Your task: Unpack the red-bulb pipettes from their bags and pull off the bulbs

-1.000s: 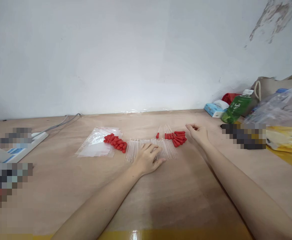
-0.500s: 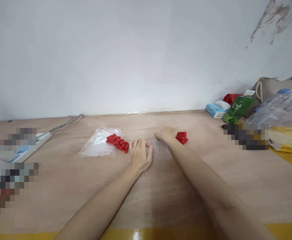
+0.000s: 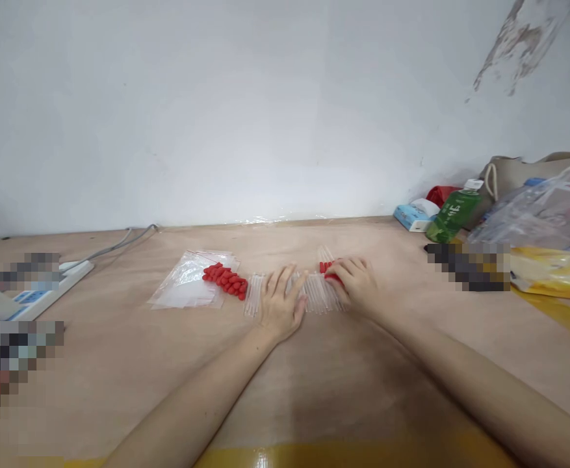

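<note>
A row of clear glass tubes (image 3: 316,294) lies on the wooden table (image 3: 314,383). My left hand (image 3: 281,302) rests flat on the left part of the row, fingers stretched out. My right hand (image 3: 356,283) lies over the row's right end and over a pile of red rubber caps (image 3: 324,267), fingers curled down on them; most of that pile is hidden. A second heap of red caps (image 3: 226,280) lies left of the tubes, beside a stack of clear zip bags (image 3: 187,286).
A white power strip (image 3: 45,289) with its cable lies at the left. At the right stand a green bottle (image 3: 453,214), a tissue pack (image 3: 414,214), a beige bag (image 3: 533,170), clear plastic bags (image 3: 543,214) and a yellow packet (image 3: 552,270). A white wall rises behind the table.
My right hand moved right from the middle of the tubes onto the right red caps. My left hand's fingers spread flat on the tubes. The view shifted slightly.
</note>
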Available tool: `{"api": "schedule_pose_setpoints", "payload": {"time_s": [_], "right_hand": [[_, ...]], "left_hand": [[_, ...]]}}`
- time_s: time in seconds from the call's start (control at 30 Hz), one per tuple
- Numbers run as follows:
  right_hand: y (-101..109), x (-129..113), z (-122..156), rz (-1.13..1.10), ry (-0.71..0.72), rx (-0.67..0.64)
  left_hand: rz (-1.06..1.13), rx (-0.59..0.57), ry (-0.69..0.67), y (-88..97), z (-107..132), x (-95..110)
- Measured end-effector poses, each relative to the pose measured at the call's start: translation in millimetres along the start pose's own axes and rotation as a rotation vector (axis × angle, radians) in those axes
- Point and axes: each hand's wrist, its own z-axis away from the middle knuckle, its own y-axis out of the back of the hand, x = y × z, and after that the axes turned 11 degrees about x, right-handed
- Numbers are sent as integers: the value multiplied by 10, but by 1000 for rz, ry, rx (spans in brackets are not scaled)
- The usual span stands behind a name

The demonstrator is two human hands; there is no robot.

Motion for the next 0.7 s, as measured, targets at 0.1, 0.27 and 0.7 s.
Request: {"api": "schedule_pose_setpoints", "payload": {"time_s": [0.1, 0.27, 0.7], "right_hand": [[66, -24, 301, -81, 66, 115], [39, -95, 443, -111, 123, 155], [140, 224, 549, -153, -116, 99]], "left_hand": [[69, -37, -126, -6, -6, 61], [117, -76, -178, 1, 31, 75], [138, -121, 88, 176, 230, -349]]}}
